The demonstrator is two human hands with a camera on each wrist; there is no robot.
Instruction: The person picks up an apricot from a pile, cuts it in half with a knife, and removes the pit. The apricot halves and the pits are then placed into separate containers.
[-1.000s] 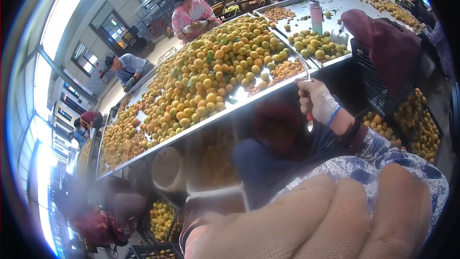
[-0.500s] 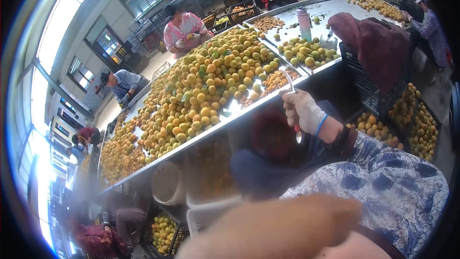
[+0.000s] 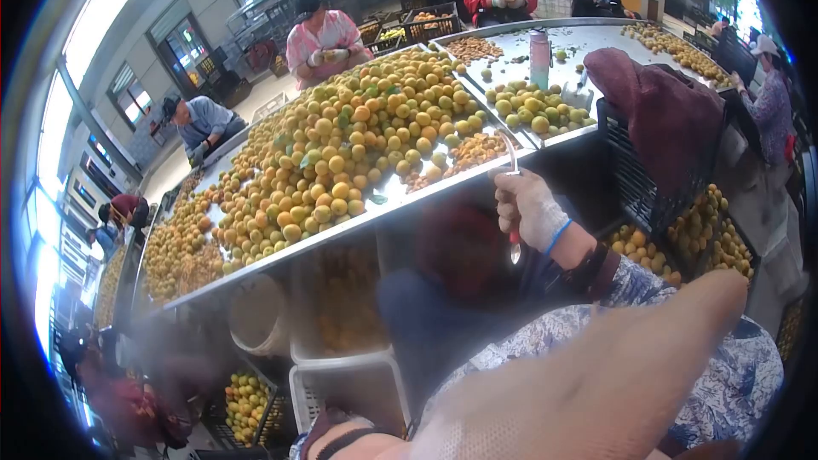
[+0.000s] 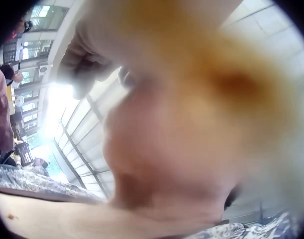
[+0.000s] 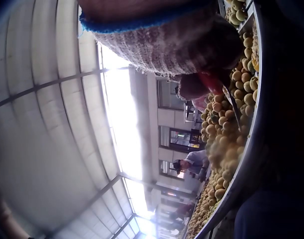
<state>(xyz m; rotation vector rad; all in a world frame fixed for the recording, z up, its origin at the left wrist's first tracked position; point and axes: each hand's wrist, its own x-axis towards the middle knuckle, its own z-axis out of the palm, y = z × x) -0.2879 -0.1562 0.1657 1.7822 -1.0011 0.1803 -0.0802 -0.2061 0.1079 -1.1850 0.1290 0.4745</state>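
My right hand, in a pale glove with a blue cuff edge, grips a red-handled tool. Its curved metal end rises above the fist near the table edge, and its rounded metal tip sticks out below. Past the glove in the right wrist view, the red handle and thin metal end show against the fruit. My left hand, also gloved, is raised very close to the head camera, large and blurred. Stained orange, the left glove fills much of the left wrist view; I cannot tell whether it holds anything.
A metal-edged table bears heaped yellow-orange apricot-like fruit. A bottle stands beyond a divider. Maroon cloth drapes a black crate at right. A white bin and a bucket sit below. Several people work around.
The head view has shifted, so the table and right hand appear further left. My left hand moves across close before the camera, and its forearm band now shows. The right hand keeps its grip on the tool.
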